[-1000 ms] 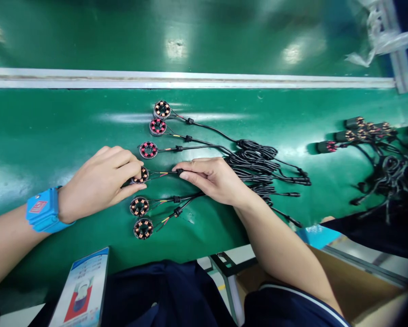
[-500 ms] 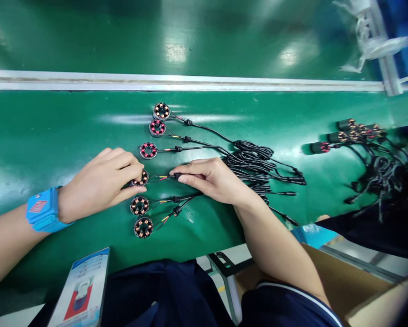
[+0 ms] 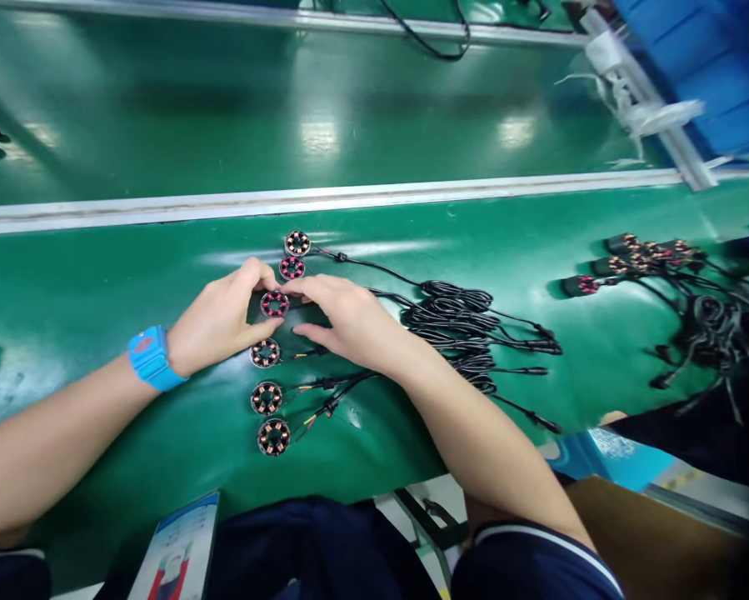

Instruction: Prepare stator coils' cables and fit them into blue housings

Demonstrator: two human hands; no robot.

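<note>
Several small round coil rings with black cables lie in a column on the green belt (image 3: 99,283). My left hand (image 3: 224,317), with a blue wrist strap (image 3: 151,357), curls around the third ring (image 3: 275,304), the one with pink coils. My right hand (image 3: 342,317) meets it from the right, fingers bent over the same ring and its cable. Two rings (image 3: 297,243) lie above my hands. Three more (image 3: 266,397) lie below, with copper coils. Their cables gather in a black bundle (image 3: 467,321) to the right.
A second heap of coil parts and black cables (image 3: 674,275) lies at the far right. A metal rail (image 3: 349,198) runs across behind the belt. A printed card (image 3: 177,550) sits at the near edge. A cardboard box (image 3: 649,533) and a blue packet (image 3: 605,446) are at lower right.
Both hands have moved up the column from the fourth ring to the third, pink-coiled one. The fourth ring now lies free on the belt. The camera has tilted up.
</note>
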